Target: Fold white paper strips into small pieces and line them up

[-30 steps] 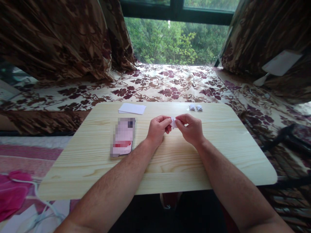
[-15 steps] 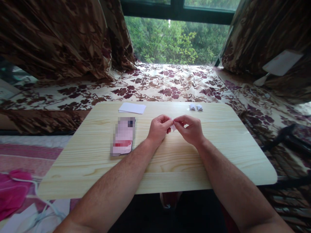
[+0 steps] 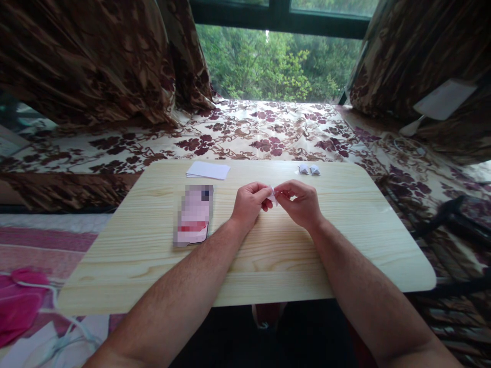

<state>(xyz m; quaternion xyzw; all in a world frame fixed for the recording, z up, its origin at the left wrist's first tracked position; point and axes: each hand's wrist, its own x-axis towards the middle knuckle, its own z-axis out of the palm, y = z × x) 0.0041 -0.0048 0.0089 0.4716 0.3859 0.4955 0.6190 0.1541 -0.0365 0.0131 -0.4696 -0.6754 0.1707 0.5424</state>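
Left hand [image 3: 251, 203] and right hand [image 3: 301, 201] are pinching white paper [image 3: 272, 196] above the desk [image 3: 276, 255], inside its far edge, apparently bracing it; two folded pieces [image 3: 304, 169] are sitting near that edge, seemingly for clearance.

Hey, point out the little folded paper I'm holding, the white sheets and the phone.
Held folded paper [image 3: 272, 195], head view: its visible middle.
White sheets [image 3: 208, 170], head view: top sheet's middle.
Phone [image 3: 196, 210], head view: middle of its back.

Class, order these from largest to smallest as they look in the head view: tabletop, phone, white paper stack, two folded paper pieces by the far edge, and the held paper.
1. Tabletop
2. Phone
3. White paper stack
4. Two folded paper pieces: alike
Unranked: held paper, partly hidden.
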